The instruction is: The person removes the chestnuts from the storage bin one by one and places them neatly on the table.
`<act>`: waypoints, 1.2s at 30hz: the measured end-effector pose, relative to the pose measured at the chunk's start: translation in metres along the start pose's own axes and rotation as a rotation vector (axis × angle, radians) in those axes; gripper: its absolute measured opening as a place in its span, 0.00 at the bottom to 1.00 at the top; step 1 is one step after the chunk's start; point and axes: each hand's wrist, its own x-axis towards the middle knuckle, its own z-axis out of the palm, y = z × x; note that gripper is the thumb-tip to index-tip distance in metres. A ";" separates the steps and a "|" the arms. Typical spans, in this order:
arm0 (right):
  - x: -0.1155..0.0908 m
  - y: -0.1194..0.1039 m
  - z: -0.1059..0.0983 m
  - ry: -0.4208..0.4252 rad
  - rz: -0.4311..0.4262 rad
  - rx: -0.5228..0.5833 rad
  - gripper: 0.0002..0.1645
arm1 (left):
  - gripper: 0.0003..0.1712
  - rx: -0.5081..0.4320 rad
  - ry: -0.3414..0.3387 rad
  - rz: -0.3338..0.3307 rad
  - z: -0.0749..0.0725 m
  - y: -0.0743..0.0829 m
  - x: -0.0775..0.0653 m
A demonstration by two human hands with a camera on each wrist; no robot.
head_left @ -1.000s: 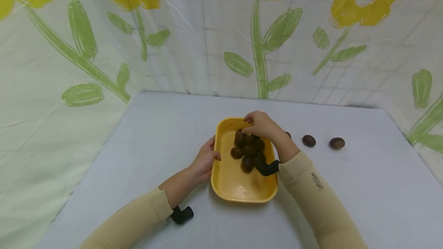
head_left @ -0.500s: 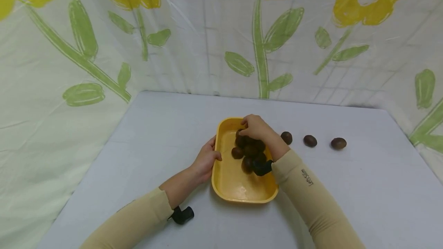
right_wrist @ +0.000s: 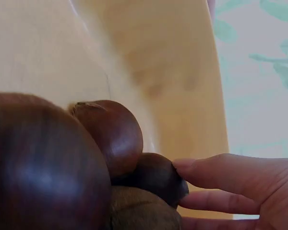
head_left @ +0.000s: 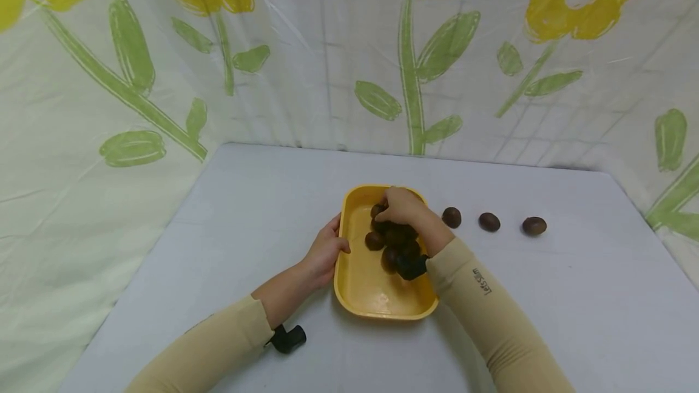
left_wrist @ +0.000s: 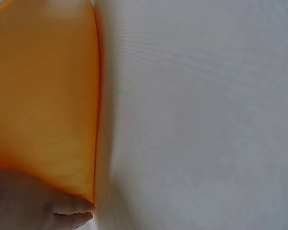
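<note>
In the head view a yellow plastic tray (head_left: 377, 299) stands on the table with a heap of glossy brown chestnuts (head_left: 374, 241) in its middle and right. My left hand (head_left: 324, 253) grips the tray's left side, thumb over the rim and fingers against the outer wall; the left wrist view shows these fingers (left_wrist: 69, 206) at the wall's lower edge. Inside the tray, my right hand (head_left: 404, 206) reaches over the heap's far end. Its thumb and fingers pinch a dark chestnut (right_wrist: 158, 176) in the right wrist view. The hand hides part of the heap.
Right of the tray, three chestnuts lie spaced in a row: a near one (head_left: 451, 217), a middle one (head_left: 489, 221) and a far one (head_left: 534, 226). A white sheet with painted yellow flowers (head_left: 409, 65) hangs behind the pale table (head_left: 262, 199).
My right hand has moved slightly left and down into the heap, closing around a chestnut. The nearest chestnut in the row has come into full view. My left hand keeps its grip.
</note>
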 end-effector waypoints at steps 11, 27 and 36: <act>0.004 -0.004 0.009 -0.085 -0.059 -0.039 0.32 | 0.48 0.027 0.003 -0.002 0.000 0.000 -0.001; 0.009 -0.003 0.018 -0.099 -0.370 -0.017 0.16 | 0.47 0.009 -0.025 0.013 -0.001 0.000 -0.002; 0.011 -0.005 0.022 -0.055 -0.426 -0.029 0.10 | 0.48 0.014 -0.034 0.022 0.000 0.000 -0.002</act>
